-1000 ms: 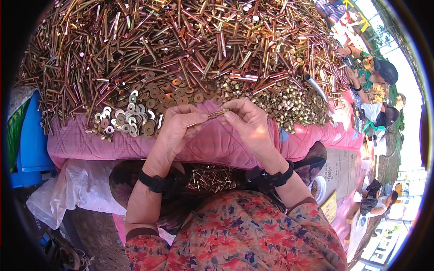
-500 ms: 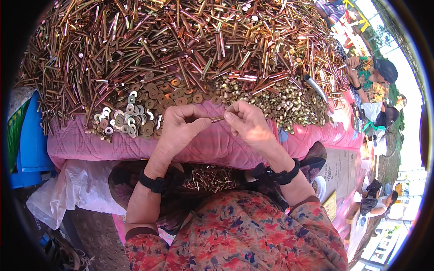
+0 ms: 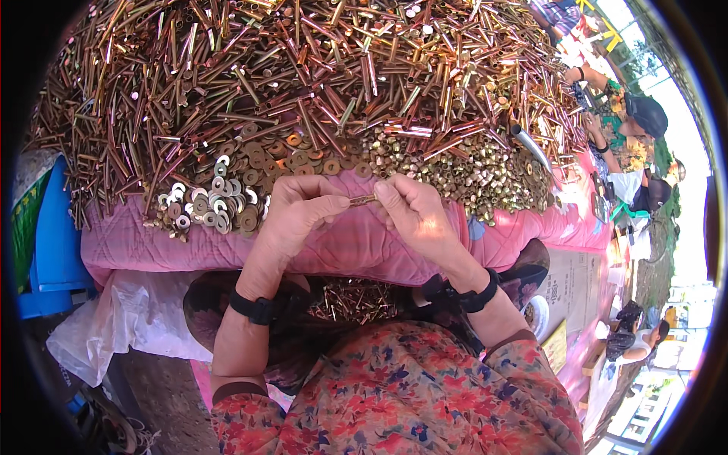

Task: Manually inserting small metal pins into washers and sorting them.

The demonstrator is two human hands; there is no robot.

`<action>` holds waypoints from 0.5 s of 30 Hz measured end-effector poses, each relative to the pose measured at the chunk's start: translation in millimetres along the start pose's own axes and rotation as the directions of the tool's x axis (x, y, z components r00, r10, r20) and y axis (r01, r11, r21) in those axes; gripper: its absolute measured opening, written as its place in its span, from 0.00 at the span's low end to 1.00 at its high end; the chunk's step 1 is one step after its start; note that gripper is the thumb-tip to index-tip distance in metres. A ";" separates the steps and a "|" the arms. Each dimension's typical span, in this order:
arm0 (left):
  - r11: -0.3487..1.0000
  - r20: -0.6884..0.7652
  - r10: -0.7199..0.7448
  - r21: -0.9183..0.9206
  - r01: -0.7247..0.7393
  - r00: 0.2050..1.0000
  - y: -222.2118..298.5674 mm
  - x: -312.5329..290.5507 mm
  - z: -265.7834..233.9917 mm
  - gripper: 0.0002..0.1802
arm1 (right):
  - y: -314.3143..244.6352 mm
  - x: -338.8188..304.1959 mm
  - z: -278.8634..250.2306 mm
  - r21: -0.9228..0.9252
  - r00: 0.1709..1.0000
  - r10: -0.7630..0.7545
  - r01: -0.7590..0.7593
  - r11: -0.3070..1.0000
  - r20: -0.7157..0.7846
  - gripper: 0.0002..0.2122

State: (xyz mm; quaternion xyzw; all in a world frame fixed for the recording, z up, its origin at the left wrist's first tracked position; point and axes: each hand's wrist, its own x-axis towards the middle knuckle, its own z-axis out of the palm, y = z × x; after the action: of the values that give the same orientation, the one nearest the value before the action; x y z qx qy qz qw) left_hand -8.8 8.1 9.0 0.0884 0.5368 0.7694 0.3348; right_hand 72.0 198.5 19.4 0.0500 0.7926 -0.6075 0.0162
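My left hand [image 3: 302, 206] and my right hand [image 3: 413, 208] meet above the pink quilted cloth [image 3: 334, 246]. Between their fingertips they pinch a short brass-coloured metal tube [image 3: 362, 200], one end in each hand. Fingers cover both of its ends, so I cannot see whether anything is fitted on it. Just beyond my left hand lies a heap of flat washers [image 3: 246, 174], some silver, some brownish. Small gold-coloured nuts [image 3: 466, 171] are heaped beyond my right hand.
A large pile of slim coppery metal tubes [image 3: 288, 68] fills the far side. One thicker grey tube [image 3: 531, 145] lies at its right. More metal pieces [image 3: 353, 301] lie below the cloth's edge, between my knees. A blue container [image 3: 49, 243] stands left; other people [image 3: 644, 121] sit right.
The pinched metal tube has turned slightly and shifted a little left between my fingertips. At the right, a co-worker's arms have moved.
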 end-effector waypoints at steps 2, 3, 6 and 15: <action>0.997 0.011 0.039 0.074 -0.039 0.999 -1.0 -0.3 -0.8 0.03 | -0.5 0.7 1.8 -0.033 0.997 0.074 -0.073 0.997 0.028 0.11; 0.997 0.009 0.038 0.073 -0.039 0.999 -1.0 -0.3 -1.0 0.03 | -3.7 -0.5 4.9 0.073 1.000 -0.002 0.003 0.997 -0.009 0.12; 0.998 -0.006 0.004 0.056 -0.004 1.000 1.4 1.3 -0.7 0.03 | -8.3 -0.5 3.3 -0.102 0.968 -0.240 0.232 0.967 -0.078 0.13; 1.000 0.018 -0.002 0.015 0.002 1.000 -2.8 2.6 4.7 0.03 | -2.5 1.5 -2.4 -0.240 0.978 -0.200 0.182 0.954 -0.053 0.11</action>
State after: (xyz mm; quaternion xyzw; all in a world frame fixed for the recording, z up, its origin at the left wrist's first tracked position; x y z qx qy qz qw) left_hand -7.2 13.8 7.8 0.0973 0.5397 0.7640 0.3399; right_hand 70.4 200.3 22.3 -0.0057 0.8599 -0.5061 -0.0671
